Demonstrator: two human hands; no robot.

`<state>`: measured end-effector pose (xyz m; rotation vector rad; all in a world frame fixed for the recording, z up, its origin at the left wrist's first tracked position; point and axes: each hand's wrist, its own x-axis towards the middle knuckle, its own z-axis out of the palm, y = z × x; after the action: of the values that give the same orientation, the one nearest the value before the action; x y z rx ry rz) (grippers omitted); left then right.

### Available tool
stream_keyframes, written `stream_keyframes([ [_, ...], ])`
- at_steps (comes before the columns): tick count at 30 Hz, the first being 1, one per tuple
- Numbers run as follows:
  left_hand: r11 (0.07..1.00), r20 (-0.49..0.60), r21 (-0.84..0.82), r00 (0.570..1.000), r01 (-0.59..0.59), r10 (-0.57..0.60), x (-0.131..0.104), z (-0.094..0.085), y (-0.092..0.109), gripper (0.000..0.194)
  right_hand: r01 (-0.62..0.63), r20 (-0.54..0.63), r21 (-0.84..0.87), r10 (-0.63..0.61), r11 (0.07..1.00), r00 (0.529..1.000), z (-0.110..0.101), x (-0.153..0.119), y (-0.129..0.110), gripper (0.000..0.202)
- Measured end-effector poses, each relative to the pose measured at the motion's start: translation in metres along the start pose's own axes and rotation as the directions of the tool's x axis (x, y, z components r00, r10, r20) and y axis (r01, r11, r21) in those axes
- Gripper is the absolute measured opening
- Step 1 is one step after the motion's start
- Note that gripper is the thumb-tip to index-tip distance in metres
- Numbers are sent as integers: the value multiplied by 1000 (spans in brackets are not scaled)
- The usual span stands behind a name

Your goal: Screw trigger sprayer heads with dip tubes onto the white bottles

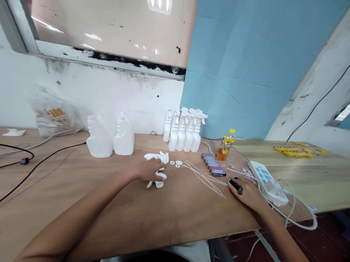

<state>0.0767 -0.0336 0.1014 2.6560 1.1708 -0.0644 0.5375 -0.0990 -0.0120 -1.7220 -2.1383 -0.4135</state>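
My left hand (150, 170) is over a small group of white trigger spray heads, its fingers and thumb curled on the lower spray head (159, 178). Another spray head (161, 157) lies just beyond the fingers. Several white ring washers (178, 163) sit to the right of it. Thin white dip tubes (203, 176) spread across the tabletop between my two hands. My right hand (247, 193) rests on the table at the tubes' right end, fingers bent around a small dark object with a pale rim (235, 184); what it is cannot be made out.
Assembled white spray bottles (185, 135) stand by the wall, with two larger white bottles (100, 139) farther left. A drink bottle (226, 144), a blurred phone (213, 165) and a white power strip (267, 183) are on the right. Black cables (40, 169) cross the left side.
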Motion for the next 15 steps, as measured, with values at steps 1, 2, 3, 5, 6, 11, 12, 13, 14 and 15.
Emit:
stream_keyframes([
  [1,1000,-8,-3,1000,17,-17,-3,-6,-1,54,-3,-7,27,3,1000,1000,-4,8,-11,34],
  [2,999,-16,-5,999,36,-36,-5,-10,-3,57,-1,-20,63,2,998,1000,-7,18,-24,32],
  [3,998,-23,-5,998,56,-56,-7,-14,-6,59,5,-42,103,-1,995,999,-9,31,-39,32],
  [5,995,-24,-7,995,95,-95,-9,-19,-12,61,68,-34,177,-63,982,997,-9,62,-73,30],
  [6,994,-17,-9,994,110,-110,-9,-21,-16,62,91,10,200,-95,976,995,-7,79,-89,27],
  [11,990,68,-37,989,136,-133,-13,-23,-29,57,20,278,170,-67,985,958,17,141,-129,34],
  [12,989,82,-48,988,138,-134,-14,-23,-31,57,15,298,175,-68,985,952,21,145,-129,37],
  [13,988,91,-60,987,140,-135,-15,-23,-33,57,11,309,181,-68,983,949,25,147,-128,36],
  [14,987,96,-72,986,142,-135,-15,-24,-34,57,6,320,187,-67,982,945,28,147,-126,31],
  [15,986,95,-85,986,143,-135,-15,-24,-36,58,0,328,192,-65,981,942,30,146,-124,24],
])
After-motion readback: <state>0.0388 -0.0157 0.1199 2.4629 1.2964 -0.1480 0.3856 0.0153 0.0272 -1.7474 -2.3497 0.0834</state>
